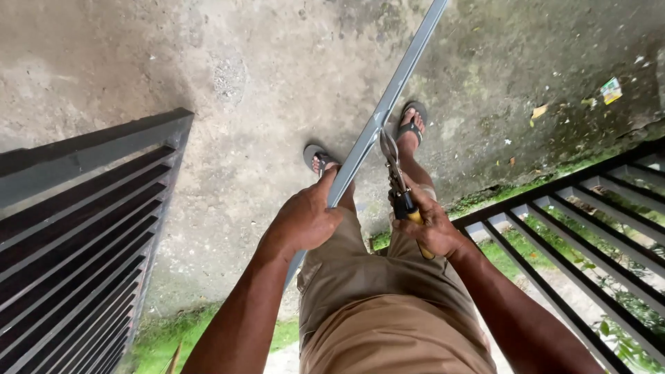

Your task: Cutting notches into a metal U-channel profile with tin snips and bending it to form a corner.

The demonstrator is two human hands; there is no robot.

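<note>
We see a long grey metal strip [388,104] running on a slant through the middle of the view, from the top edge at about one o'clock down toward the person's lap at six. The left hand [305,220] is wrapped round its lower part, fingers closed on the metal. Just beside it, at about three o'clock of that hand, the right hand [433,227] is clenched about the yellow-and-black handles of a pair of tin snips [396,173]. The snips point up toward twelve, and their steel jaws meet the strip's right edge about halfway along it; we cannot tell whether the blades are biting into the metal or only touching it.

Below both hands are the person's tan trousers [388,305]. Beyond the strip, two feet in dark flip-flops [412,125] stand on the bare concrete ground [242,90], one on each side of the strip. A black slatted metal grille [76,235] fills the nine o'clock side, and a black barred gate [589,228] lies at four o'clock over grass [516,242]. Bits of litter [611,90] sit on the concrete at two o'clock.
</note>
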